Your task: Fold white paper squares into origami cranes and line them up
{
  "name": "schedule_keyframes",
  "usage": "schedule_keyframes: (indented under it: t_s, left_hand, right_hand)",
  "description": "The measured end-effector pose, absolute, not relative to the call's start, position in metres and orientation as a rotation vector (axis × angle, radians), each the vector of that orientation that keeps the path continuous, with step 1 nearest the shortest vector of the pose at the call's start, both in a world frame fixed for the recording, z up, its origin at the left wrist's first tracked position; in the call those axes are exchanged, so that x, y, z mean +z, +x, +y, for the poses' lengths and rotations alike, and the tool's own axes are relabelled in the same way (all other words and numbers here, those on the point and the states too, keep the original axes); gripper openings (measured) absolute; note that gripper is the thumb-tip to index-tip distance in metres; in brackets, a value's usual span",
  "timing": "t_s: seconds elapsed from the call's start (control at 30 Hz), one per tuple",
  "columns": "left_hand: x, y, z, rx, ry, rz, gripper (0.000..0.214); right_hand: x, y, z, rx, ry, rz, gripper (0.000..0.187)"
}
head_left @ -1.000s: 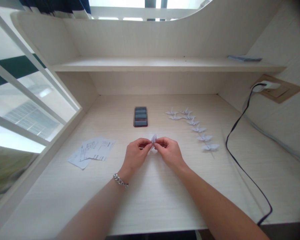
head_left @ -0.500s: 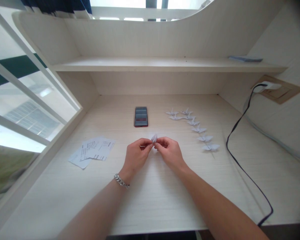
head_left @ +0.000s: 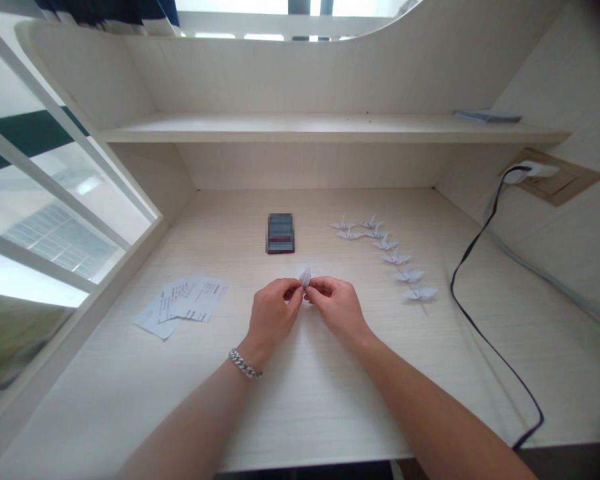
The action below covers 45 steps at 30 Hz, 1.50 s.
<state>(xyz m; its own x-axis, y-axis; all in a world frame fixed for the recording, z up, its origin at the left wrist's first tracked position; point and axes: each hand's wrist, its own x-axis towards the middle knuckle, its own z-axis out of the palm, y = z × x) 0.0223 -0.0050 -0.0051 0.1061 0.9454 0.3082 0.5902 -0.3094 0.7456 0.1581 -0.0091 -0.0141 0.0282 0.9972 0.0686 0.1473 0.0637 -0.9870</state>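
A small white folded paper piece (head_left: 305,275) is pinched between the fingertips of both hands just above the desk (head_left: 300,400). My left hand (head_left: 271,315), with a silver chain bracelet at the wrist, grips the paper from the left. My right hand (head_left: 335,309) grips it from the right, fingers curled. Most of the paper is hidden by the fingers; only its top tip shows.
Several finished white paper cranes (head_left: 395,257) lie in a curved row to the right. A phone (head_left: 281,233) lies behind the hands. Printed paper slips (head_left: 187,301) sit at the left. A black cable (head_left: 480,267) runs from a wall socket (head_left: 530,172) across the desk's right side.
Both hands have shifted slightly closer together around the paper piece; it sits a bit lower between the fingers. Nothing else has moved.
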Motion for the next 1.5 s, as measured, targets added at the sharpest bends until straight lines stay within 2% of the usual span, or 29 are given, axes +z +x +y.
schedule_keyframes:
  t_s: [0.57,0.77,1.13,1.5]
  left_hand:
    - [-0.007,0.024,-0.004,1.091,1.577,1.245,0.023]
    - [-0.006,0.016,0.004,1.184,1.473,1.321,0.024]
    - [-0.005,0.019,-0.001,1.069,1.664,1.277,0.023]
    - [-0.009,0.018,0.002,1.000,1.686,1.297,0.023]
  right_hand:
    - [-0.020,0.162,0.002,1.290,-1.187,-0.911,0.024]
    - [-0.020,0.162,0.001,1.259,-1.225,-1.003,0.026]
    - [-0.021,0.161,0.000,1.148,-1.229,-1.260,0.015]
    - [-0.020,0.162,-0.001,1.072,-1.269,-1.356,0.012]
